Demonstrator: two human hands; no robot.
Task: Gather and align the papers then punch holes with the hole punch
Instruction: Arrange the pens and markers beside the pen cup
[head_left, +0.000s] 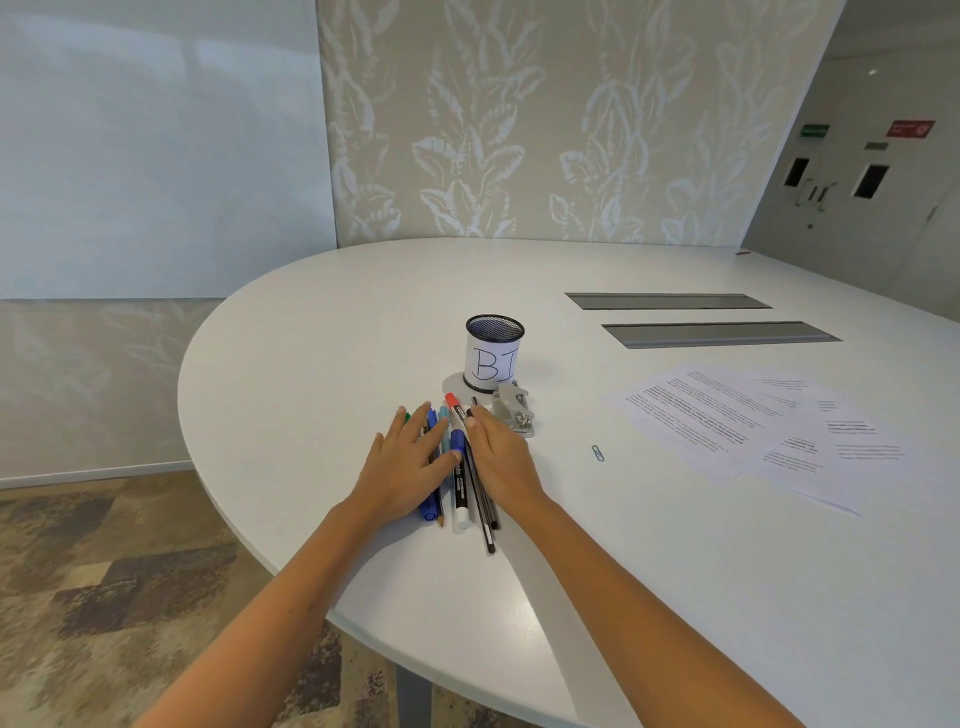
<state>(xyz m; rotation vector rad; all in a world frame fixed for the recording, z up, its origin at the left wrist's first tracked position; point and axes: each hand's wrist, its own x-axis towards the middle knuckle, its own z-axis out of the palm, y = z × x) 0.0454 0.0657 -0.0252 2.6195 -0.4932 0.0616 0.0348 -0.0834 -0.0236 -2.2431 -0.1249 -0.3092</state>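
Observation:
Several printed papers (748, 431) lie loosely overlapped on the right of the white table (322, 332). A small metal hole punch (514, 410) stands just in front of the pen cup. My left hand (408, 467) lies flat over the left side of a bunch of pens and markers (460, 478), fingers spread. My right hand (501, 457) presses against the bunch's right side, between it and the hole punch. Neither hand grips anything.
A black mesh pen cup (493, 351) with a paper label stands behind the pens. A blue paper clip (598, 453) lies between the punch and the papers. Two grey cable hatches (719, 333) sit further back. The table's curved edge runs close on the left.

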